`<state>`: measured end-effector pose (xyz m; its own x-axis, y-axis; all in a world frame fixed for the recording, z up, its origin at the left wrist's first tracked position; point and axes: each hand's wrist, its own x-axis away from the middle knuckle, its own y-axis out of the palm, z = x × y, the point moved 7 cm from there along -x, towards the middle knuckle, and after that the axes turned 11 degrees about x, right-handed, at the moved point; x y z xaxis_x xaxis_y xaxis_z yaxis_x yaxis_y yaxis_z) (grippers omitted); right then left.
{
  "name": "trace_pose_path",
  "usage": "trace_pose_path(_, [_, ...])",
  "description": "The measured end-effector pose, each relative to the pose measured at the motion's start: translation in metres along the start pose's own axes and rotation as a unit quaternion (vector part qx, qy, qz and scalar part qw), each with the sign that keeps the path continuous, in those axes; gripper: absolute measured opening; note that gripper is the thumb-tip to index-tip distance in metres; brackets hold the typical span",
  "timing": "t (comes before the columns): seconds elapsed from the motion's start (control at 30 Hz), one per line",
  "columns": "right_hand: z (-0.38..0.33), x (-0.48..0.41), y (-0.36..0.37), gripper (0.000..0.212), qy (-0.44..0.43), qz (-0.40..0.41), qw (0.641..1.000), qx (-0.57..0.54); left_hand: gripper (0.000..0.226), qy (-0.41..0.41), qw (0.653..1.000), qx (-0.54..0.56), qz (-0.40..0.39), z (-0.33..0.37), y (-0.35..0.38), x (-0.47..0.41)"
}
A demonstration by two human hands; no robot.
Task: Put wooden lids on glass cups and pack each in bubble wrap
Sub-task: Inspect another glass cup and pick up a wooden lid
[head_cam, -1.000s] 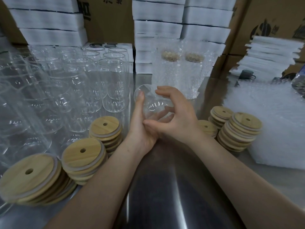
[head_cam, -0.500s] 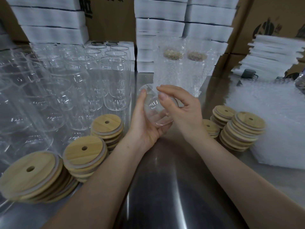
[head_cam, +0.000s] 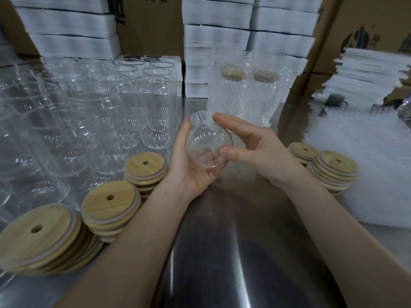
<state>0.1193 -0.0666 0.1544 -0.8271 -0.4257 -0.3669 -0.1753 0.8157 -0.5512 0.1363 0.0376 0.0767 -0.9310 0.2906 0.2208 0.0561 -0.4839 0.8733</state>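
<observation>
1. A shiny steel bench [head_cam: 222, 263] carries stacks of round wooden lids [head_cam: 106, 205], each with a centre hole, at near left.
2. Over the bench's middle, the left hand [head_cam: 191, 167] cradles a tilted clear glass cup [head_cam: 206, 141], fingers curled beneath and thumb up its left side.
3. The right hand [head_cam: 260, 150] pinches that cup between thumb and forefinger.
4. More lids [head_cam: 333, 170] stand at right, beside a pile of white bubble wrap [head_cam: 367, 165].
5. Behind stand rows of bare glass cups [head_cam: 155, 112] and two bubble-wrapped cups [head_cam: 235, 96].
</observation>
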Motion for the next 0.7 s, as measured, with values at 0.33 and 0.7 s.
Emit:
trace_pose_path(0.33, [-0.004,-0.001,0.010,0.069,-0.039,0.074,0.989,0.124,0.076,-0.023,0.999,0.003,-0.024,-0.002,0.002,-0.002])
trace_pose_path(0.7, [-0.003,0.001,0.004,0.028,-0.060,0.225,0.962,0.139,0.066,-0.020,0.999,0.003,-0.044,-0.013,0.015,0.004])
